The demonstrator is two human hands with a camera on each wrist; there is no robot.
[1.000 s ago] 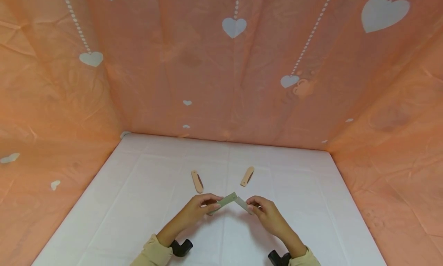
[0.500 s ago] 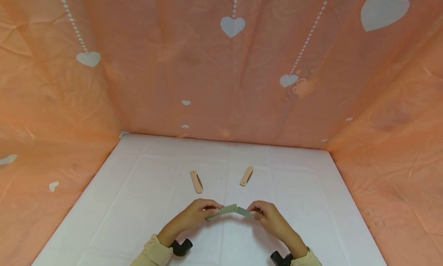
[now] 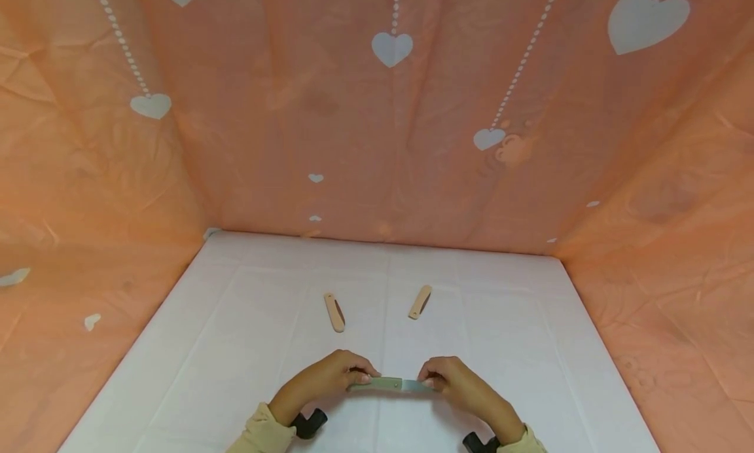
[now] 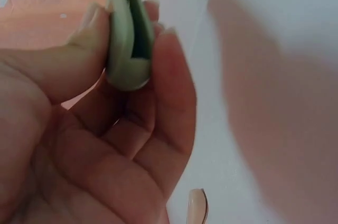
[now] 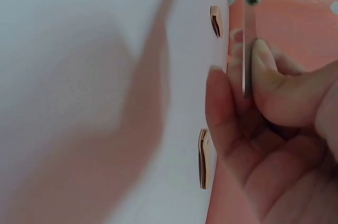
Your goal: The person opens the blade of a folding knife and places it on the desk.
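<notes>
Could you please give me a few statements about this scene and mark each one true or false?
1. The left hand holds the green handle. True.
2. The blade is folded into the green handle. False: it is swung out, roughly in line with the handle.
3. Two tan handles lie on the white cloth. True.
4. The tan handles touch each other. False: they lie apart.
5. The right hand rests flat on the white cloth. False: it pinches the blade.
6. The tan handles lie farther from the person than the green handle. True.
</notes>
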